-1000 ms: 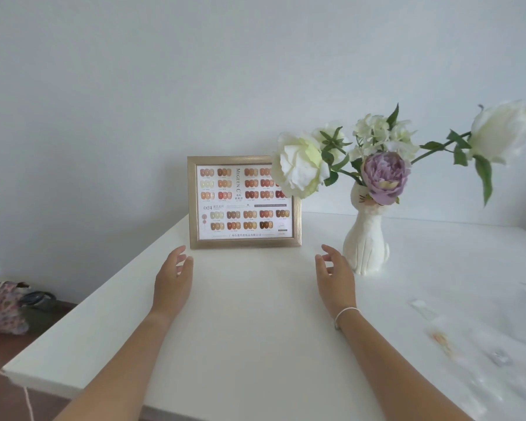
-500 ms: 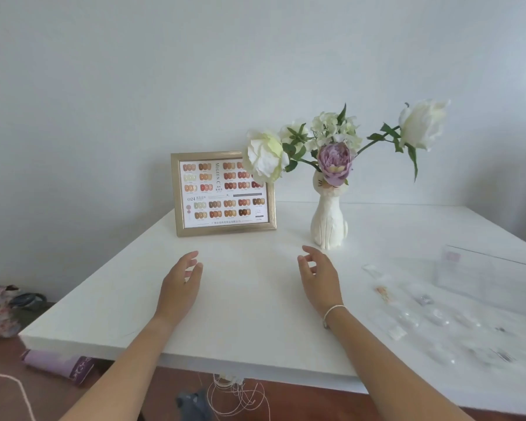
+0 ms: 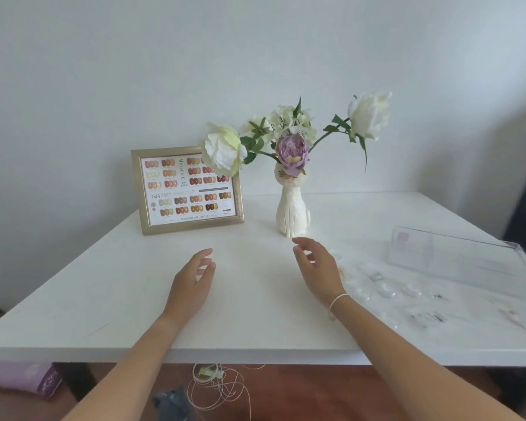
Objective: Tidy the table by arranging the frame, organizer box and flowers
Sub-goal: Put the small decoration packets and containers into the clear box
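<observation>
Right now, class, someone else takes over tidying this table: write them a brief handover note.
Left hand and right hand: both open over the table, holding nothing.
Frame stands upright at the back left; flowers sit in the cat vase beside it.
Clear organizer box sits at the right, small packets scattered before it.
Done: frame and flowers appear placed.
Left: probably the box and packets.

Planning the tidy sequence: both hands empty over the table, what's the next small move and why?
Probably the right hand reaches right to the clear organizer box: frame and flowers already stand upright at the back, while the box lies among scattered small packets.
</observation>
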Tool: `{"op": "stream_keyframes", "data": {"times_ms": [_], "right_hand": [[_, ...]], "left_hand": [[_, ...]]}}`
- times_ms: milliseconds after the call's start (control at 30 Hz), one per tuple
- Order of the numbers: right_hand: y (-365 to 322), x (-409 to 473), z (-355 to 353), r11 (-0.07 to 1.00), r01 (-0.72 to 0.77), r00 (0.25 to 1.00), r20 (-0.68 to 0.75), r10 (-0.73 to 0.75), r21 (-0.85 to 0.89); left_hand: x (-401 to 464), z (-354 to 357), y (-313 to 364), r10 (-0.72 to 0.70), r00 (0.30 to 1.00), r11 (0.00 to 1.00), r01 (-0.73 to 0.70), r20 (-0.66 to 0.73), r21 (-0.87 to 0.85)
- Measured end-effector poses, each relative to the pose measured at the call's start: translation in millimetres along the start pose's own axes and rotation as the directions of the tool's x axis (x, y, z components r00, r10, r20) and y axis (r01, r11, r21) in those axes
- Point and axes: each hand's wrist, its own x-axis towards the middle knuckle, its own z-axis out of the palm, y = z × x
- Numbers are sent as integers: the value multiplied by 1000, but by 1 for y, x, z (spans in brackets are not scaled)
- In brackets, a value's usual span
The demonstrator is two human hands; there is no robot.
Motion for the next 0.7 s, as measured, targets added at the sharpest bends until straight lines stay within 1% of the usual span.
{"op": "stream_keyframes", "data": {"times_ms": [167,233,333,400,500,633,700], "right_hand": [[-6,17,-52,992,22,1000,-15,-24,-123],[-6,26,-71,978,0,1000,25,6,-207],[1,34,-95,932,-21,988,135,75,-363],[7,35,-109,872,-8,967,218,131,-490],[12,38,-125,745,53,908,343,242,-665],[13,40,-139,647,64,843,388,373,-760],[15,39,-142,614,72,817,400,416,-786]], "left_hand": [[-1,39,24,50,995,998,-48,84,-27],[-3,59,34,69,987,997,-63,144,-47],[-9,88,50,105,960,994,-96,259,-49],[-14,105,59,161,930,986,-166,332,-15],[-20,125,73,257,867,944,-320,426,81],[-25,137,86,327,797,864,-469,507,181],[-26,137,86,351,761,827,-525,546,200]]}}
